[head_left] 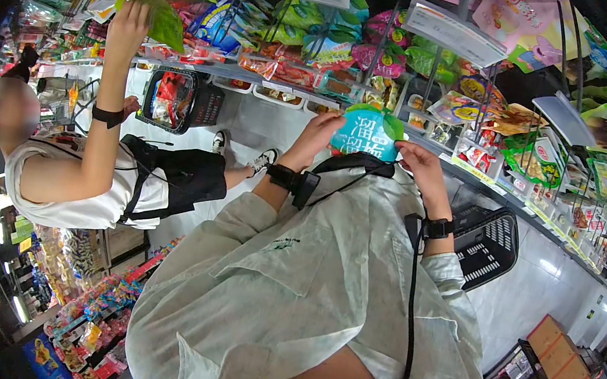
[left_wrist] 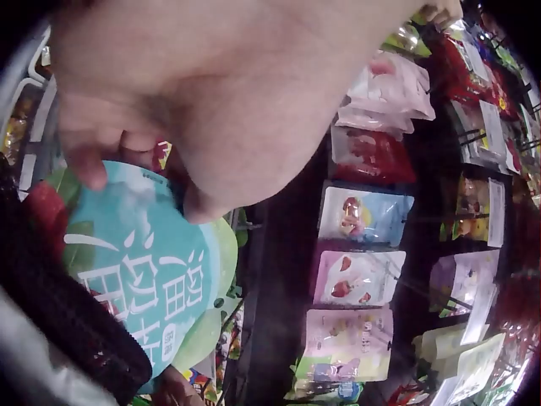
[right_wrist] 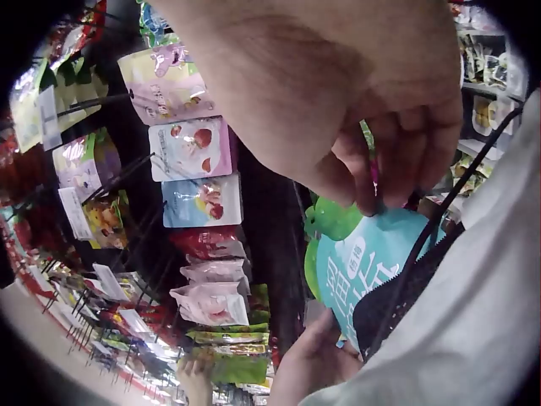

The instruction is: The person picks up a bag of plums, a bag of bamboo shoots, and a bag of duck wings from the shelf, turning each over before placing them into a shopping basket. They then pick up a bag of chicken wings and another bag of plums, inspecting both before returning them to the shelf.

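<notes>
A teal snack bag (head_left: 365,133) with large white characters and green leaf shapes along its top is held up in front of the wearer's waist. On its left edge, the left hand (head_left: 316,139) pinches it between thumb and fingers. The right hand (head_left: 426,174) pinches the opposite upper side. From the left wrist, the printed face of the bag (left_wrist: 139,262) shows beneath the thumb. In the right wrist view, part of the bag (right_wrist: 363,262) is hidden behind a dark strap and the shirt.
Racks of hanging snack bags (head_left: 330,34) and price tags (head_left: 455,32) stretch across the front. Below them runs a shelf edge with trays. A black basket (head_left: 490,246) is at the right. Another person (head_left: 94,164) at the left reaches toward a green bag (head_left: 163,23), beside a filled basket (head_left: 204,105).
</notes>
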`<state>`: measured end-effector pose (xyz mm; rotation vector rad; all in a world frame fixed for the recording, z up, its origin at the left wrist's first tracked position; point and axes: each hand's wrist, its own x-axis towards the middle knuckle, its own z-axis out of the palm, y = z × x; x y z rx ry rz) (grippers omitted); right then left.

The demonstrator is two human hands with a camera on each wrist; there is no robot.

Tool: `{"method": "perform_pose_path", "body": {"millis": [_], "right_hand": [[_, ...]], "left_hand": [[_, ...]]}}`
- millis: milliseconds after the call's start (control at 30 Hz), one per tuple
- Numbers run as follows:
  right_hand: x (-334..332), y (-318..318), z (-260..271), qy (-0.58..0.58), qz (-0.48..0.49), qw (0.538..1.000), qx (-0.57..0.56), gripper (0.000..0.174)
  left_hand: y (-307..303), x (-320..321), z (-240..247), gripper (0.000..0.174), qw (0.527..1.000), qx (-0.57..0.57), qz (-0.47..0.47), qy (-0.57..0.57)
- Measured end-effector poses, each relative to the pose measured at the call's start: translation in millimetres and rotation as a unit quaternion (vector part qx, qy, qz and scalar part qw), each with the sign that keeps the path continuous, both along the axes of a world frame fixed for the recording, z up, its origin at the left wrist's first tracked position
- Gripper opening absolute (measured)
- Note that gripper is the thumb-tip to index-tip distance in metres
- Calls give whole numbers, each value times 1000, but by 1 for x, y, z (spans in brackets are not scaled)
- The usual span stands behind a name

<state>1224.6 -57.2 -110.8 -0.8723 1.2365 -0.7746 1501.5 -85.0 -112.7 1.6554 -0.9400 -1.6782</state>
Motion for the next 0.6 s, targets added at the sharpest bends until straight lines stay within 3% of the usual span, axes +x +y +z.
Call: {"method": "perform_pose_path", "body": {"millis": [600], "right_hand": [[2,2,4,11,16,999,-37,24]], "left_hand": [[-1,0,-1,37,1000,-6,0,-2]]}}
